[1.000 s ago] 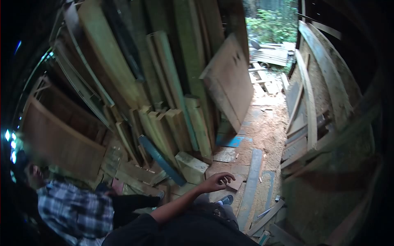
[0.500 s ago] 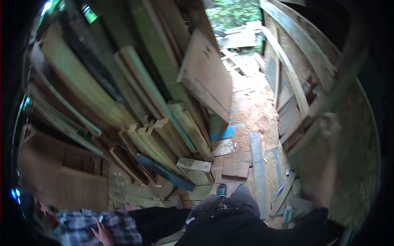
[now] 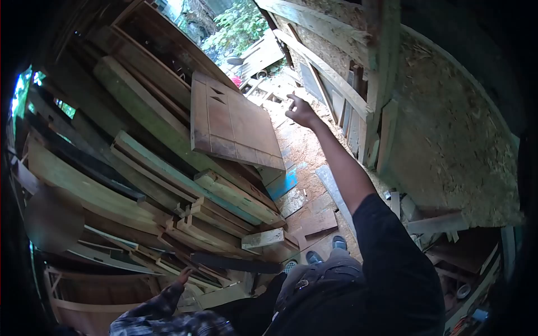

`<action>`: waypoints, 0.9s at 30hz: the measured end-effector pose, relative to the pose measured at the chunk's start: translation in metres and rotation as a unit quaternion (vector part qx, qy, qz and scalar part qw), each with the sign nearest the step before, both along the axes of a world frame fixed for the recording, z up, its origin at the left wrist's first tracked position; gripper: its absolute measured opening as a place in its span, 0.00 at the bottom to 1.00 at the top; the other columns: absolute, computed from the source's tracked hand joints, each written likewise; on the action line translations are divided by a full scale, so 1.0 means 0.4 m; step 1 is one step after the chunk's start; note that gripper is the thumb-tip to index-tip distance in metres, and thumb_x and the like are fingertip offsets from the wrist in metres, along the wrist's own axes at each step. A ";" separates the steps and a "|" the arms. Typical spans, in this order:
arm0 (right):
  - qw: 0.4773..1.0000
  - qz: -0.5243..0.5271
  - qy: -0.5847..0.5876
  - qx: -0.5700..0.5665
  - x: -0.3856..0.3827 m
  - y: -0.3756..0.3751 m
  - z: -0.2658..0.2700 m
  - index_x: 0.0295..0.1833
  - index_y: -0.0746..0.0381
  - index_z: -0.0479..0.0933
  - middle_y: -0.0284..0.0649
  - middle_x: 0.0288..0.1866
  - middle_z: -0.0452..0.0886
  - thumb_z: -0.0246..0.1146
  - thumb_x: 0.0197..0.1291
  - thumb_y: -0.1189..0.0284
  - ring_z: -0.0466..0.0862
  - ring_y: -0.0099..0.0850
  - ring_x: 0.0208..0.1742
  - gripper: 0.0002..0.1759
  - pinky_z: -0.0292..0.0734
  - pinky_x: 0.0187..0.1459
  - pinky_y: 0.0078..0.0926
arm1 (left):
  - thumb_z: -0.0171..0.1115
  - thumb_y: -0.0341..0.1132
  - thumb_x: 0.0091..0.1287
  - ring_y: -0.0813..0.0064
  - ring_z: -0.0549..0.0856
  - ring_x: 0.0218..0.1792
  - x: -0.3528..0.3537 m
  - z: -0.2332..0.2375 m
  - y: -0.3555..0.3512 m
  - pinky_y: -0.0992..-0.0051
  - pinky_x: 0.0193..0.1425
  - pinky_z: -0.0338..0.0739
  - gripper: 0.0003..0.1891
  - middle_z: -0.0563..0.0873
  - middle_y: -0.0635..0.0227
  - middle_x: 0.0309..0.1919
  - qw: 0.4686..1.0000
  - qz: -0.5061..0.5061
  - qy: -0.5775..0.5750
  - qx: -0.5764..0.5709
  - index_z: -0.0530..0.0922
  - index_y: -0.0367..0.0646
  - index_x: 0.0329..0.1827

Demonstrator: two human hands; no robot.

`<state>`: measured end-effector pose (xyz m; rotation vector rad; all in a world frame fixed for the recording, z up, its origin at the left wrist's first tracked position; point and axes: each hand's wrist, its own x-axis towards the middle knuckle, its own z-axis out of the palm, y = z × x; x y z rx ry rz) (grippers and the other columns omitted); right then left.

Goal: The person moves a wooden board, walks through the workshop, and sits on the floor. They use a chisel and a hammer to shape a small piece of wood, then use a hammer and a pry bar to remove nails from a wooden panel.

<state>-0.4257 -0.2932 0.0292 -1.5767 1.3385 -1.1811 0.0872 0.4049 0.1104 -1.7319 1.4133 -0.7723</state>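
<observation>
My right hand (image 3: 303, 113) is stretched forward with the arm nearly straight, over the sawdust-strewn passage. Its index finger and thumb stand apart, and nothing is in it. Left of that hand, not touching it, a brown wooden panel (image 3: 241, 126) with small dark triangular cutouts leans tilted against stacked boards. Beyond the fingers, wood scraps lie in bright light by the opening. My left hand does not show.
A co-worker in a plaid shirt (image 3: 174, 325) is at the lower left, a hand (image 3: 184, 275) near the stacked boards (image 3: 151, 168). A chipboard wall (image 3: 448, 123) with a post stands right. Planks and offcuts (image 3: 318, 223) lie on the floor by my feet.
My right hand has swung from the right side to the upper middle, reaching forward. The view has turned right. The co-worker's hand has moved toward the boards.
</observation>
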 end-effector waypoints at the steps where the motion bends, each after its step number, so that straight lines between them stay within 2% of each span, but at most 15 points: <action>1: 0.999 0.010 0.032 0.026 0.014 -0.012 0.032 0.65 0.66 0.67 0.45 0.40 0.81 0.64 0.46 0.67 0.82 0.31 0.36 0.37 0.78 0.45 0.28 | 0.55 0.35 0.69 0.62 0.78 0.53 0.193 -0.157 -0.315 0.62 0.62 0.69 0.11 0.77 0.60 0.57 0.894 0.008 0.447 -0.015 0.79 0.41 0.48; 2: 0.998 0.024 0.051 0.027 0.031 -0.037 0.046 0.65 0.66 0.67 0.48 0.44 0.81 0.64 0.46 0.67 0.83 0.34 0.42 0.37 0.77 0.49 0.30 | 0.55 0.33 0.69 0.65 0.79 0.52 0.307 -0.320 -0.594 0.65 0.61 0.69 0.10 0.79 0.61 0.53 0.721 0.033 0.692 0.039 0.79 0.40 0.49; 4: 0.993 0.051 0.100 -0.021 0.070 -0.081 0.059 0.65 0.66 0.66 0.54 0.53 0.79 0.64 0.48 0.66 0.81 0.40 0.53 0.37 0.76 0.56 0.35 | 0.56 0.30 0.69 0.70 0.80 0.50 0.421 -0.510 -0.785 0.72 0.59 0.71 0.10 0.82 0.64 0.45 0.541 0.047 0.826 0.151 0.79 0.39 0.50; 6: 0.987 0.055 0.149 -0.034 0.091 -0.091 0.099 0.65 0.67 0.65 0.56 0.56 0.78 0.64 0.51 0.64 0.79 0.45 0.58 0.36 0.74 0.58 0.39 | 0.51 0.31 0.72 0.73 0.79 0.51 0.346 -0.497 -0.800 0.73 0.60 0.70 0.10 0.82 0.65 0.46 0.552 -0.001 0.810 0.199 0.78 0.39 0.50; 7: 0.986 0.050 0.162 0.003 0.103 -0.073 0.137 0.66 0.66 0.64 0.56 0.56 0.77 0.64 0.53 0.63 0.78 0.46 0.59 0.36 0.74 0.59 0.41 | 0.51 0.30 0.71 0.71 0.79 0.52 0.421 -0.605 -0.816 0.72 0.60 0.71 0.09 0.82 0.64 0.46 0.558 -0.168 0.779 0.230 0.77 0.38 0.49; 9: 0.972 0.052 0.229 0.003 0.130 -0.068 0.179 0.66 0.66 0.63 0.55 0.57 0.77 0.61 0.56 0.64 0.78 0.48 0.59 0.33 0.74 0.58 0.43 | 0.52 0.30 0.71 0.71 0.80 0.51 0.431 -0.628 -0.780 0.71 0.59 0.72 0.09 0.82 0.64 0.46 0.453 0.072 0.871 0.178 0.77 0.37 0.49; 10: 0.968 0.044 0.247 0.014 0.142 -0.058 0.201 0.68 0.64 0.61 0.53 0.57 0.78 0.61 0.53 0.68 0.79 0.46 0.58 0.35 0.75 0.56 0.43 | 0.52 0.31 0.72 0.72 0.80 0.51 0.358 -0.548 -0.793 0.71 0.59 0.72 0.09 0.82 0.64 0.46 0.482 0.048 0.858 0.170 0.77 0.37 0.49; 13: 0.965 0.038 0.258 0.018 0.204 -0.116 0.193 0.71 0.61 0.56 0.49 0.55 0.79 0.58 0.53 0.73 0.81 0.45 0.56 0.37 0.77 0.54 0.48 | 0.54 0.35 0.72 0.78 0.80 0.45 0.435 -0.623 -0.844 0.74 0.54 0.74 0.13 0.84 0.66 0.40 0.560 0.079 0.818 0.105 0.78 0.33 0.49; 15: 0.953 0.027 0.298 0.050 0.209 -0.094 0.246 0.72 0.60 0.56 0.45 0.59 0.78 0.58 0.60 0.70 0.79 0.39 0.59 0.35 0.77 0.54 0.39 | 0.53 0.34 0.72 0.77 0.81 0.46 0.386 -0.582 -0.906 0.75 0.56 0.74 0.14 0.84 0.64 0.44 0.519 0.095 0.844 0.094 0.76 0.34 0.54; 16: 0.952 0.021 0.300 0.049 0.222 -0.100 0.254 0.72 0.60 0.56 0.45 0.59 0.78 0.58 0.60 0.70 0.79 0.39 0.59 0.35 0.77 0.54 0.39 | 0.53 0.34 0.72 0.76 0.81 0.46 0.319 -0.471 -0.933 0.75 0.56 0.74 0.14 0.84 0.64 0.45 0.501 0.077 0.861 0.048 0.76 0.35 0.55; 18: 0.952 0.016 0.294 0.081 0.222 -0.147 0.275 0.76 0.55 0.52 0.41 0.61 0.78 0.59 0.60 0.70 0.78 0.36 0.61 0.39 0.77 0.54 0.37 | 0.53 0.34 0.72 0.75 0.82 0.46 -0.005 -0.007 -1.001 0.76 0.56 0.74 0.15 0.84 0.65 0.46 0.357 -0.004 0.932 -0.066 0.75 0.36 0.57; 21: 0.953 0.027 0.289 0.084 0.211 -0.176 0.298 0.77 0.50 0.48 0.40 0.63 0.77 0.61 0.59 0.70 0.78 0.35 0.61 0.43 0.77 0.54 0.35 | 0.53 0.34 0.72 0.73 0.82 0.46 -0.434 0.548 -1.038 0.77 0.55 0.74 0.16 0.84 0.65 0.47 0.187 -0.174 0.965 -0.059 0.73 0.38 0.60; 22: 0.942 0.018 0.328 0.068 0.210 -0.195 0.303 0.78 0.46 0.48 0.39 0.64 0.76 0.56 0.64 0.67 0.80 0.36 0.58 0.39 0.80 0.46 0.38 | 0.54 0.35 0.71 0.72 0.81 0.47 -0.523 0.609 -1.054 0.75 0.57 0.73 0.16 0.82 0.65 0.49 0.213 -0.202 0.953 -0.076 0.73 0.38 0.59; 25: 0.951 0.016 0.296 0.089 0.205 -0.263 0.325 0.78 0.43 0.48 0.38 0.63 0.76 0.49 0.69 0.64 0.82 0.38 0.55 0.33 0.80 0.38 0.41 | 0.55 0.37 0.70 0.66 0.78 0.52 -0.616 0.585 -1.090 0.69 0.60 0.70 0.17 0.78 0.62 0.55 0.469 -0.224 0.841 -0.150 0.74 0.39 0.59; 27: 0.938 0.010 0.338 0.071 0.208 -0.315 0.327 0.77 0.40 0.48 0.36 0.62 0.76 0.42 0.72 0.62 0.83 0.39 0.50 0.30 0.79 0.32 0.42 | 0.56 0.39 0.70 0.63 0.76 0.56 -0.606 0.546 -0.993 0.65 0.63 0.69 0.18 0.75 0.60 0.59 0.576 -0.220 0.768 -0.174 0.74 0.40 0.59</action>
